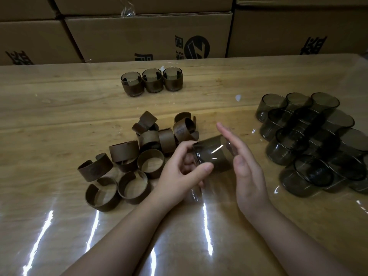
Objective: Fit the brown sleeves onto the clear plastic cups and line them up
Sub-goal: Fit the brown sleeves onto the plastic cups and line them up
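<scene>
Nearest the camera, two bare forearms reach in over the glossy wooden counter [59, 120]. The left hand [179, 172] curls its thumb and fingers round one end of a smoky, see-through cup [213, 154] held on its side above the counter, its grip clamped on the cup. The right hand [245, 166] stands flat and straight-fingered against the cup's other end, its grip apart. The cup wears a brown sleeve [209, 143] along its upper side; how far it is seated I cannot tell. Just left of the hands lies a loose heap of brown sleeves [139, 154], open curled bands, about a dozen. To the right sits a cluster of bare cups [310, 142], roughly a dozen, touching one another. Farther back, three sleeved cups [152, 81] stand upright in a row, side by side. Cardboard boxes [147, 36] are stacked behind the counter.
</scene>
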`<action>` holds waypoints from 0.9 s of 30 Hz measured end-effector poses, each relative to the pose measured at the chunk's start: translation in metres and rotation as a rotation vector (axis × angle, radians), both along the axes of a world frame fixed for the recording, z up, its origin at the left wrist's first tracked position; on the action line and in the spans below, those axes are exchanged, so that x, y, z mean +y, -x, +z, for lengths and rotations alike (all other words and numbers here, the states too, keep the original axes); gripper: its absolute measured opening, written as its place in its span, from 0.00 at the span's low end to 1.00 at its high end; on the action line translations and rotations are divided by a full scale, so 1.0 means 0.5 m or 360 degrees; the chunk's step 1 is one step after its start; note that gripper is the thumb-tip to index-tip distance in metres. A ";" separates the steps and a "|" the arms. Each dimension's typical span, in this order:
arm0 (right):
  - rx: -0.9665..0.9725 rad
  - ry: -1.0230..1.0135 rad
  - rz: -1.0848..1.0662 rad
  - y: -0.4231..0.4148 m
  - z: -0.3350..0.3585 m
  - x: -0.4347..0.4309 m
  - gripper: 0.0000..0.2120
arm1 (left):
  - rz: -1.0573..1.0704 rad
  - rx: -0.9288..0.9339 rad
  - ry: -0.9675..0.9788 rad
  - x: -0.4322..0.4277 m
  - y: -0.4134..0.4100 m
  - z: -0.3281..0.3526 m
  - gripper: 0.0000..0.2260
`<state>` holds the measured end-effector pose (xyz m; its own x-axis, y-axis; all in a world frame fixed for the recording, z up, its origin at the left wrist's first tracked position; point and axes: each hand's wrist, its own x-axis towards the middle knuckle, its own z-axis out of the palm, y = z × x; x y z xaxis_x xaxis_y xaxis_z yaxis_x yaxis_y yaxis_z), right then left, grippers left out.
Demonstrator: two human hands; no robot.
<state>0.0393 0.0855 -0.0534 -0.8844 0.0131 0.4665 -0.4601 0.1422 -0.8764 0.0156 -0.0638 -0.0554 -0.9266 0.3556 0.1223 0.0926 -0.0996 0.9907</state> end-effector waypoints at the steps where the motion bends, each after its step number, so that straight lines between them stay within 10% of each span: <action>1: -0.0038 0.0014 -0.0006 0.001 -0.001 0.001 0.23 | -0.0024 0.0003 -0.0014 0.000 -0.001 0.001 0.19; 14: -0.0110 0.0037 0.0020 0.006 -0.005 -0.003 0.19 | 0.0190 -0.0165 -0.0400 -0.014 0.027 -0.009 0.40; 23: -0.0113 0.0028 0.0001 -0.009 0.017 -0.006 0.16 | 0.0097 -0.0110 -0.0279 -0.014 0.026 -0.004 0.38; 27: -0.0107 0.0032 0.0036 -0.008 0.018 -0.007 0.17 | -0.0092 -0.0125 -0.0268 -0.016 0.022 -0.017 0.22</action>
